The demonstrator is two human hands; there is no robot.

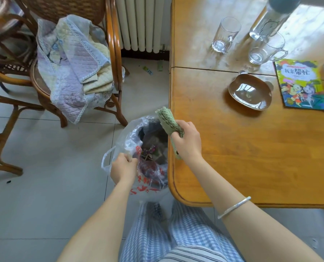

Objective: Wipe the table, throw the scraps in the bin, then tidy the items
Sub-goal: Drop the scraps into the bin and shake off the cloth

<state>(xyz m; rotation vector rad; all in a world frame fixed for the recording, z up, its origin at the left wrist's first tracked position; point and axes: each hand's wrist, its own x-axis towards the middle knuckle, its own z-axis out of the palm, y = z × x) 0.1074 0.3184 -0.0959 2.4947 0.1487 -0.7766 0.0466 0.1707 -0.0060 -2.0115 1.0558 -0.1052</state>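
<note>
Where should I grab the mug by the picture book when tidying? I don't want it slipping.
Take the glass mug by its handle, which sticks out to the right toward the picture book. Come in from that side and hook the fingers through the loop. The mug stands upright and looks empty, and the bottle crowds its far side, so the handle side gives the freest approach.

Wooden table [251,152] fills right side. On it: brown dish [250,92] centre; picture book [301,85] at 3 o'clock of dish; tall glass [225,35] at 11; glass mug [266,49] at 1; clear bottle [268,21] beyond mug.

Tiled floor [44,195]: bag-lined bin [146,154] against table's left edge; rattan chair [78,72] at 10 o'clock of bin.
</note>
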